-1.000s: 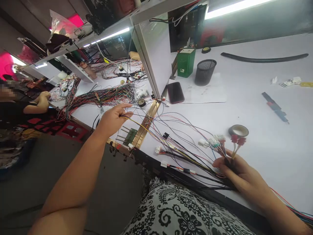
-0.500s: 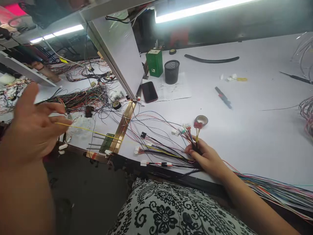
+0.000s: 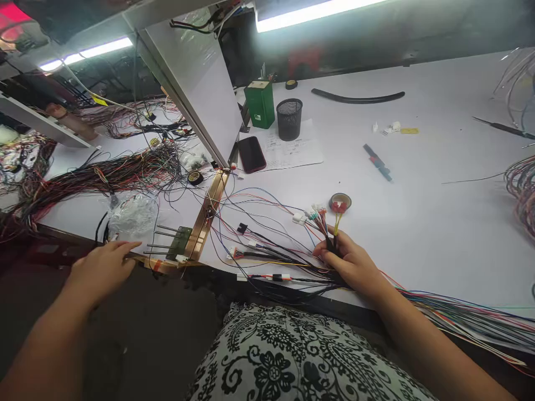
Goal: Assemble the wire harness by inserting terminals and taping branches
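My right hand (image 3: 353, 264) is wrapped round a wire harness (image 3: 330, 245) near the table's front edge. White, teal and orange connectors and a red connector (image 3: 339, 207) stick up beyond its fingers. More black-sleeved branches (image 3: 284, 253) spread left from the hand, ending in white and black plugs. My left hand (image 3: 102, 270) is at the front edge on the left, beside a clear plastic bag (image 3: 132, 214). Its fingers point right, apart from the thumb, with nothing visible in them; the far side of the hand is hidden.
A green plate with metal rods (image 3: 179, 242) lies by a copper-coloured strip (image 3: 209, 214). Behind are a tape roll (image 3: 346, 200), a phone (image 3: 252, 155), a mesh cup (image 3: 289, 120), a green box (image 3: 259, 104) and a cutter (image 3: 378, 162). Wire bundles (image 3: 125, 172) fill the left bench.
My left hand has dropped from above the left bench to its front edge. The yellow wire stretched from it before has left the fingers. My right hand keeps hold of the harness.
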Demonstrator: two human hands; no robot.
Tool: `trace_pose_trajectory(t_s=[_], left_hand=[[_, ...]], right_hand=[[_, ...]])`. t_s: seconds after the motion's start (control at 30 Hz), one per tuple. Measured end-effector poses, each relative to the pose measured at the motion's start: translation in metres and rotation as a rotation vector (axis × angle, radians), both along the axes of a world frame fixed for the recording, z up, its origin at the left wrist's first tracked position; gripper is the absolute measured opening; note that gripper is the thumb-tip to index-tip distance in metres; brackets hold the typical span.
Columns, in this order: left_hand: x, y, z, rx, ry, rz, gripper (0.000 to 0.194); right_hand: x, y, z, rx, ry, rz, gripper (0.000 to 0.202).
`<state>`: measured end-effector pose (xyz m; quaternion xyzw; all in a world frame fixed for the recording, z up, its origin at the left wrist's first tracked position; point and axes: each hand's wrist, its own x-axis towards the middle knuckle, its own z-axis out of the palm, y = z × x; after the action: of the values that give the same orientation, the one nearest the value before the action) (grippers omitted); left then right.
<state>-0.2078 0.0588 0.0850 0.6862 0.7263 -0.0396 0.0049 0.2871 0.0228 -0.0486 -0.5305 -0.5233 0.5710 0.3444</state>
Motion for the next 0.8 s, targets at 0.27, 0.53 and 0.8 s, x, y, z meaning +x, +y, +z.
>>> trace_pose_trajectory(t_s=[0.27,0.53,0.8], left_hand=[[0.133,0.002,-0.021,-0.238,0.061,-0.703,0.063],[0.100,0.052,0.011,-0.038,0.436,-0.384,0.054],[0.200,0.029,-0.039,-0.056,-0.149,-0.810,0.029]], right_hand=[[0.000,-0.002,-0.002,0.012,0.001,-0.010,0.055],[-0.001,-0.001,-0.002,0.027,-0.041,-0.012,0.053],[0.000,-0.002,-0.001,0.011,-0.005,-0.017,0.054]])
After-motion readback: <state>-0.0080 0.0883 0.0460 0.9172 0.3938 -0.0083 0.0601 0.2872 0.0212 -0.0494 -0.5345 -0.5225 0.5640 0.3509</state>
